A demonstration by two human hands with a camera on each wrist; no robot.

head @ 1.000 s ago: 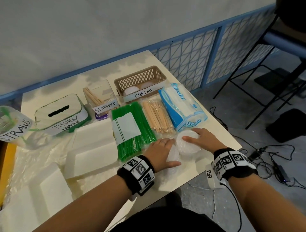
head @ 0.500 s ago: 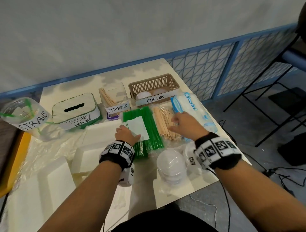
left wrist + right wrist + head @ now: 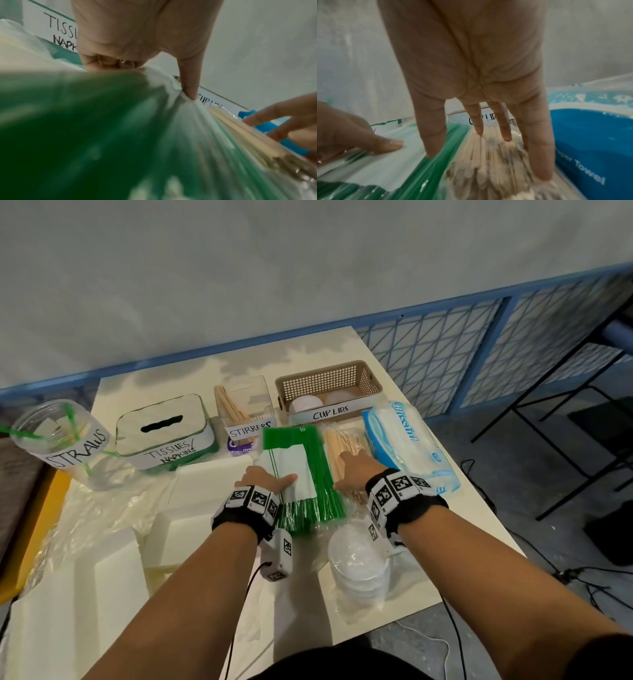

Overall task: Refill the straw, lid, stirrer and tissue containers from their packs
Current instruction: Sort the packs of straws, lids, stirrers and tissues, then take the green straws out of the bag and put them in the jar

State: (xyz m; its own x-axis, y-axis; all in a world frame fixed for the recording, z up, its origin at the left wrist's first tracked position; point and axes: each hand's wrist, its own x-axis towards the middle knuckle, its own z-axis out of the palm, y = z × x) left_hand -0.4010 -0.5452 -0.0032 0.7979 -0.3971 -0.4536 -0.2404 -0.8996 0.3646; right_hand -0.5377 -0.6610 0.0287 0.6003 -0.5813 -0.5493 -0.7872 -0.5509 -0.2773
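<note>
Green straw pack (image 3: 310,470) lies lengthwise away from person, left hand (image 3: 265,475) gripping.

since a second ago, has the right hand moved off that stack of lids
Yes. The right hand has gone forward from the lid stack toward the CUP LIDS basket, onto the stirrer pack.

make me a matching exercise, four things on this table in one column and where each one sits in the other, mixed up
Things:
1. straw pack
2. stirrer pack
3. tissue pack
4. bag of cup lids

Places:
A. at the table's near edge, below the right wrist
B. under the left hand
C. farthest right, beside the stirrers
D. under the right hand's straight fingers

Pairs: 1-B, 2-D, 3-C, 4-A
</note>
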